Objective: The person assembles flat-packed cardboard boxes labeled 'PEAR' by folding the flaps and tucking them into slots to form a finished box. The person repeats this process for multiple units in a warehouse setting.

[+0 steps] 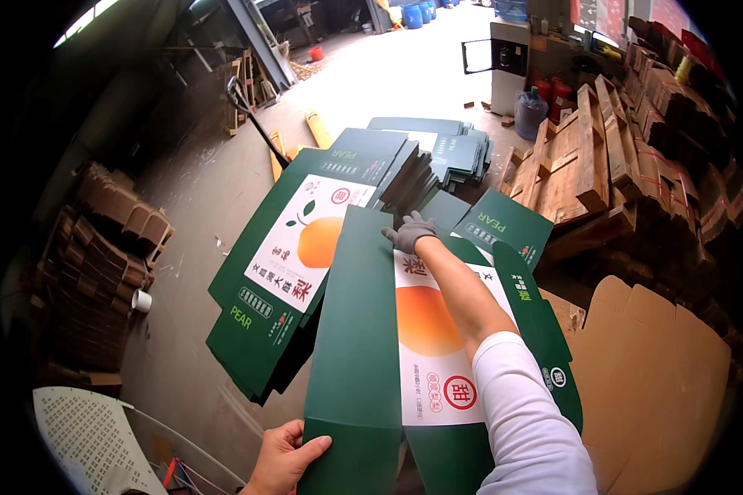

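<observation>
A green and white carton (351, 330) with an orange fruit picture stretches out in front of me, its long side panel folded along a crease. At its near left corner, my left hand (287, 458), bare, grips the edge with the thumb on top. My right hand (411, 233), in a grey glove, rests at the carton's far edge with its fingers spread. My right forearm crosses the printed face and hides part of it. Just beyond and to the left lies a stack of matching flat cartons (248, 256).
More flat green cartons (458, 157) are piled farther off. Brown cardboard (652, 379) lies at the right, below wooden pallets (570, 161). Bundled cardboard (107, 272) and a perforated chair (95, 437) stand at the left. A pallet jack handle (256, 124) rises behind the stack.
</observation>
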The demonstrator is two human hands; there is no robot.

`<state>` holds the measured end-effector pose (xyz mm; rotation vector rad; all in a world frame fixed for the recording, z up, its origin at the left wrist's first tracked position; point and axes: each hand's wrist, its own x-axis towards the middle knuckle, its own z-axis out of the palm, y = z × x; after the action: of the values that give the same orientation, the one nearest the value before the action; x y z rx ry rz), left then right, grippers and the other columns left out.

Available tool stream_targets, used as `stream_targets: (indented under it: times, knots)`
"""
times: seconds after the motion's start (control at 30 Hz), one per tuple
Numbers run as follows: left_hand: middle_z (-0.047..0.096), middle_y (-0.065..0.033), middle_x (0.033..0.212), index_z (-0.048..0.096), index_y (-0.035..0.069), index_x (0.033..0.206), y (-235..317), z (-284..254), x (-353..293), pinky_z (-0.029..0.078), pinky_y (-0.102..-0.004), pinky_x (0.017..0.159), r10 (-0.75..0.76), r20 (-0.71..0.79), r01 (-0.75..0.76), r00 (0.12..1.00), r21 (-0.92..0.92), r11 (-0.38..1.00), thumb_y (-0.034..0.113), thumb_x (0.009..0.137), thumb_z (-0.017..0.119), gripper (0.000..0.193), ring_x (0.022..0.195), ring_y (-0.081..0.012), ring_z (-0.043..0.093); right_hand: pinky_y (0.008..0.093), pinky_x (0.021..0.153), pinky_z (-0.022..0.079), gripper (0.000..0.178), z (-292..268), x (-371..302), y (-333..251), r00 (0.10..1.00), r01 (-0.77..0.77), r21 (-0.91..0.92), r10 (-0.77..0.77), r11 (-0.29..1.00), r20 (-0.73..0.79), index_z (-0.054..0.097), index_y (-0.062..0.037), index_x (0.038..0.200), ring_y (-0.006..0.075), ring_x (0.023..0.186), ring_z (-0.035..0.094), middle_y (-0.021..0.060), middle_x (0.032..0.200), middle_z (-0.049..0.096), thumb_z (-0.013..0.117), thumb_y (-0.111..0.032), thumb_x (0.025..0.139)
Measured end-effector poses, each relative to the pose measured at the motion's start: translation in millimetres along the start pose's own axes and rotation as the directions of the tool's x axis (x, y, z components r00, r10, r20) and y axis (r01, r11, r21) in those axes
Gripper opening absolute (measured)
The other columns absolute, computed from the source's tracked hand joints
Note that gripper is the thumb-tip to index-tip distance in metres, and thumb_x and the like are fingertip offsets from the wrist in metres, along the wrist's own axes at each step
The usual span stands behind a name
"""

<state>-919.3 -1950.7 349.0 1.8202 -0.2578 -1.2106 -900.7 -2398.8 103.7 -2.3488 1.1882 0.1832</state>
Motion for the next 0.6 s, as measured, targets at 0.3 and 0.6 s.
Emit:
stream_targets:
  times: [0.3,0.6]
  knots:
    - [0.070,-0.0094,0.086,0.063,-0.006,0.100,-32.9,-25.9,-5.2,0.055,-0.0237,0.066,0.009,0.039,-0.010,0.999,0.020,1.000,0.002,0.088,0.067,0.016,0.072,-0.0095,0.065,0.0447,0.098,0.043,0.063,34.3,25.0,8.1,0.984,0.158,0.414,-0.107,0.896,-0.144,0.068,-0.0024,0.116,0.0300,0.118,0.056,0.0162,0.130,0.059,0.055,-0.057,0.086]
    - [0.064,0.0002,0.074,0.065,-0.002,0.093,-84.5,-69.7,-7.4,0.044,-0.0202,0.058,0.251,0.328,-0.277,0.911,0.034,0.960,0.008,0.088,0.070,0.012,0.067,-0.0018,0.055,0.0300,0.098,0.043,0.031,-173.2,-209.9,90.6,0.543,0.645,0.393,-0.032,0.655,-0.839,0.060,0.0032,0.122,0.0201,0.111,0.057,0.0103,0.116,0.062,0.046,-0.014,0.100]
